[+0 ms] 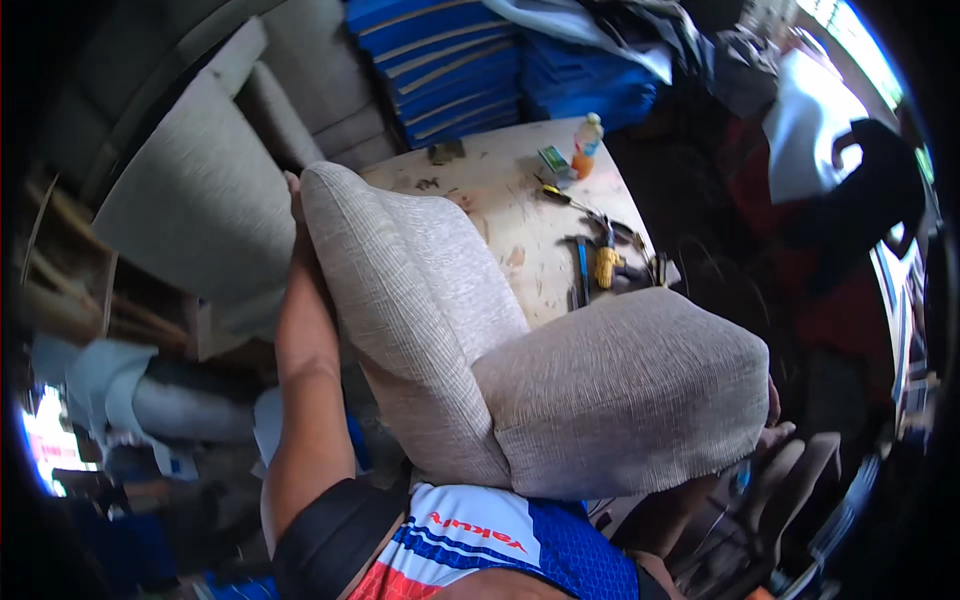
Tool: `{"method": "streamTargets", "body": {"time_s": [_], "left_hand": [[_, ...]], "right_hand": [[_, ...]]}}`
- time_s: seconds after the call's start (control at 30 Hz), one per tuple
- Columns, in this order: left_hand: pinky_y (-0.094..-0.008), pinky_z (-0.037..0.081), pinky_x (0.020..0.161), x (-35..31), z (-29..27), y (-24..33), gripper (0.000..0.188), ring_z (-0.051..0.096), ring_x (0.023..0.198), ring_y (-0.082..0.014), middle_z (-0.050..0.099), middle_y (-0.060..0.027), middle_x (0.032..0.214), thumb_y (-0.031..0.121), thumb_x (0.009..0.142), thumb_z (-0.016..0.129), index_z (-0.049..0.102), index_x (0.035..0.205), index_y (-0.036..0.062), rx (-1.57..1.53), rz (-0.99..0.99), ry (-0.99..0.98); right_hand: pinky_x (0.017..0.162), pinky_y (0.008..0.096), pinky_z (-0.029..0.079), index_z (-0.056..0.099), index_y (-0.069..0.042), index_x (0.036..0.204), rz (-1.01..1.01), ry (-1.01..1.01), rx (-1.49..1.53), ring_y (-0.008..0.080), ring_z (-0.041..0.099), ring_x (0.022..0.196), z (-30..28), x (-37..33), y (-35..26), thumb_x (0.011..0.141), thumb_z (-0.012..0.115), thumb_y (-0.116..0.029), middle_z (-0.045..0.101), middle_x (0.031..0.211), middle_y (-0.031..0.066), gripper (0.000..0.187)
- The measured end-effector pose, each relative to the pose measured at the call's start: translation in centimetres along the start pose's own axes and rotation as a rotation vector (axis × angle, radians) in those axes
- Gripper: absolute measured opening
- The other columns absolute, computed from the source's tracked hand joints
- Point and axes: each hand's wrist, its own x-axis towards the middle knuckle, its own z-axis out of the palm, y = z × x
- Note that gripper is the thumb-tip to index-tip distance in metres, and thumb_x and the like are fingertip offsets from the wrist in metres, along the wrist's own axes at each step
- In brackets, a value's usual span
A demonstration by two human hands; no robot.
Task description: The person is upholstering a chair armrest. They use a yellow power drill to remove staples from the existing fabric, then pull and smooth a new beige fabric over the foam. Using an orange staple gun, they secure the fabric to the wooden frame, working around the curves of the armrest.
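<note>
Hugging a big upholstered sofa piece (520, 350) against the chest, the person has both arms wrapped round it. It's beige woven fabric, two padded sections meeting at an angle: one long section rising up and away on the left, one fat cushion-like block lying across the lap on the right. The left arm runs straight up along the outer side of the tall section, elbow low, forearm pressed to the cloth, and the left hand (293, 195) reaches the top edge; only fingertips peek over there, so whether that grip is curled or flat I cannot tell. The right hand (775, 420) is tucked behind the far right end of the block, a few fingers showing spread against the fabric edge, the rest hidden. Beyond the piece stands a pale wooden bench (500, 200) carrying a hammer (582, 270), a yellow-handled tool (607, 262) and an orange bottle (587, 140). Blue foam sheets (450, 60) are stacked behind it, more grey sofa sections (200, 200) at left.
</note>
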Motion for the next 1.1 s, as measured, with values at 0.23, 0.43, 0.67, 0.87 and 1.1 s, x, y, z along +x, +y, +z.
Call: {"method": "streamTargets", "body": {"time_s": [0.23,0.43,0.67,0.87,1.1], "left_hand": [[-0.0414,0.032,0.118,-0.9,3.0,-3.4,0.076,0.045,0.137,-0.0314,0.046,-0.0188,0.150,0.055,0.103,0.042,0.033,0.152,-0.0020,0.245,0.170,-0.145],[-0.0360,0.028,0.119,-19.4,-5.5,-5.0,0.061,0.037,0.142,-0.0236,0.034,-0.0102,0.159,0.038,0.110,0.034,0.023,0.157,0.0006,-0.370,-0.158,-0.913],[-0.0436,0.032,0.115,-27.4,-10.8,-9.3,0.087,0.047,0.134,-0.0315,0.050,-0.0175,0.146,0.070,0.101,0.018,0.048,0.143,-0.0006,-0.640,-0.282,-0.273],[-0.0466,0.039,0.110,-14.5,-6.6,-9.4,0.102,0.058,0.121,-0.0363,0.064,-0.0250,0.126,0.079,0.095,0.010,0.059,0.121,-0.0076,-0.575,-0.072,-0.007],[-0.0405,0.054,0.084,-5.2,-2.3,-7.1,0.086,0.068,0.083,-0.0289,0.070,-0.0195,0.093,0.067,0.101,0.019,0.061,0.098,-0.0075,-0.626,-0.007,0.090]], "right_hand": [[0.100,0.0470,0.055,0.069,0.006,0.108,-0.049,-0.227,0.157,0.0346,0.068,0.108,-1.4,-4.7,5.8,0.107,0.014,-0.053,0.070,0.114,0.0247,0.081],[0.088,0.0397,0.058,0.065,0.011,0.109,-0.482,-0.537,-0.134,0.0273,0.070,0.094,3.4,-5.5,8.0,0.108,0.024,-0.043,0.070,0.106,0.0244,0.068],[0.082,0.0397,0.058,0.062,0.008,0.112,-0.425,-0.545,-0.123,0.0261,0.069,0.089,4.1,-9.4,8.2,0.105,0.031,-0.051,0.070,0.101,0.0207,0.067],[0.083,0.0328,0.046,0.058,0.001,0.105,-0.501,-0.714,-0.474,0.0164,0.055,0.089,1.2,-15.6,10.3,0.105,0.039,-0.040,0.056,0.100,0.0089,0.045],[0.069,0.0263,0.042,0.057,-0.003,0.099,-0.290,-0.931,-0.775,0.0090,0.048,0.080,-4.0,-18.5,11.1,0.097,0.060,-0.035,0.055,0.100,0.0023,0.032]]}}
